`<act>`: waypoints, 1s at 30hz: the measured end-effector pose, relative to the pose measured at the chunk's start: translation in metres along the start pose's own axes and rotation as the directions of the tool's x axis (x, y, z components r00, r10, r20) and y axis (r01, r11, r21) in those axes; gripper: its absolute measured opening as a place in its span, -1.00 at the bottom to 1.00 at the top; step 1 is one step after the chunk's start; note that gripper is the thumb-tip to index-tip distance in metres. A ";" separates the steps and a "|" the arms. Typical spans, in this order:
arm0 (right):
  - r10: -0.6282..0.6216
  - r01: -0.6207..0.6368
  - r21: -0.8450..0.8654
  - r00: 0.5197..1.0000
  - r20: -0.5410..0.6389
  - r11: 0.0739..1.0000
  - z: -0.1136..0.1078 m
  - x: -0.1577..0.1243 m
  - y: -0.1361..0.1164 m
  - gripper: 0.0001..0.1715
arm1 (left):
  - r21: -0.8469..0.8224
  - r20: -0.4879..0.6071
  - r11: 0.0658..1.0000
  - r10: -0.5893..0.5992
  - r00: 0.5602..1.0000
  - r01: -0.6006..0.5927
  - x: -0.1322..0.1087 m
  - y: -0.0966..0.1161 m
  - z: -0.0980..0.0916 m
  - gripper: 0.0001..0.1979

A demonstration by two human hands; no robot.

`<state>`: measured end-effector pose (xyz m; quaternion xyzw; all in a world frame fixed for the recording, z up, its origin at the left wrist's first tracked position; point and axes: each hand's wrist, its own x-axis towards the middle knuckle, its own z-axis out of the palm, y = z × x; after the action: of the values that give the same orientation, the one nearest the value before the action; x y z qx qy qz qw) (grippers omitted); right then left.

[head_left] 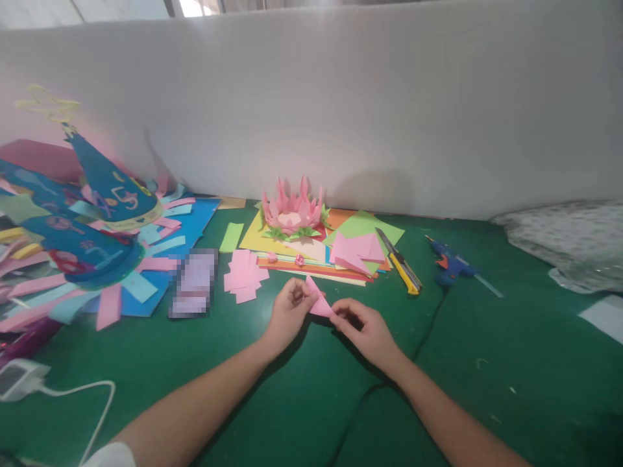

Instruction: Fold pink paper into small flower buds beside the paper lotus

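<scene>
Two hands meet over the green table (302, 402), both pinched on one small pink paper (318, 302) that is folded to a point. The left hand (288, 314) grips its upper left corner between thumb and fingers, and the right hand (364, 328) nips the lower right edge, so the paper bridges the narrow gap between them just above the table. Just beyond the left hand lies a loose fan of pink squares (243, 275). Farther back stands a pink paper lotus (292, 211) on a stack of coloured sheets (272, 241), with folded pink pieces (355, 251) on the stack's right side. A yellow cutter (402, 263) lies just right of the stack, and a blue glue gun (450, 264) sits farther right, its black cord (428, 324) running toward the right forearm. At far left are blue paper hats (97, 214) ringed with pink and blue strips, and a white charger (19, 379) with a cable.
</scene>
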<state>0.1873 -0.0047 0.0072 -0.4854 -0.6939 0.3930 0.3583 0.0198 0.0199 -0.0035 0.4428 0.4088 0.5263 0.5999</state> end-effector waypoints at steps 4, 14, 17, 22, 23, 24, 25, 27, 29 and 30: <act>0.026 -0.019 0.127 0.998 -0.051 0.992 -0.009 -0.025 0.009 -0.67 | 0.045 -0.030 0.999 0.010 0.999 -0.009 0.002 0.000 -0.002 -0.80; 0.069 -0.065 0.132 0.997 -0.025 0.989 -0.013 0.005 -0.004 -0.76 | 0.038 -0.045 0.999 0.017 0.999 -0.016 0.002 0.004 0.004 -0.86; -0.040 0.044 0.033 0.993 -0.111 0.998 0.004 0.027 -0.008 -0.70 | 0.014 -0.093 0.999 0.051 0.994 -0.050 0.003 0.004 0.001 -0.85; -0.337 0.273 -0.341 0.931 -0.144 0.900 0.011 0.031 -0.002 -0.61 | -0.025 -0.148 0.999 0.039 0.988 -0.044 0.004 0.004 -0.002 -0.81; -0.375 0.302 -0.372 0.917 -0.140 0.878 0.009 0.029 0.000 -0.59 | -0.032 -0.151 0.999 0.033 0.988 -0.038 0.004 0.004 -0.002 -0.81; -0.397 0.322 -0.386 0.908 -0.132 0.865 0.007 0.027 0.002 -0.58 | -0.040 -0.149 0.999 0.025 0.988 -0.031 0.004 0.005 -0.002 -0.80; -0.413 0.338 -0.388 0.902 -0.127 0.857 0.005 0.025 0.004 -0.58 | -0.048 -0.146 0.999 0.016 0.989 -0.023 0.004 0.005 -0.001 -0.80; -0.418 0.344 -0.377 0.899 -0.133 0.860 0.002 0.022 0.006 -0.62 | -0.062 -0.140 0.998 -0.004 0.990 -0.005 0.004 0.005 0.000 -0.79; -0.412 0.336 -0.365 0.898 -0.155 0.869 0.001 0.020 0.006 -0.68 | -0.073 -0.130 0.997 -0.019 0.991 0.009 0.003 0.006 0.000 -0.80; -0.408 0.330 -0.359 0.897 -0.169 0.873 0.001 0.019 0.006 -0.71 | -0.078 -0.122 0.997 -0.022 0.992 0.013 0.003 0.006 0.000 -0.80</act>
<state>0.1836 0.0148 0.0042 -0.4385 -0.7804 0.1372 0.4240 0.0189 0.0231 0.0019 0.3823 0.4282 0.5626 0.5949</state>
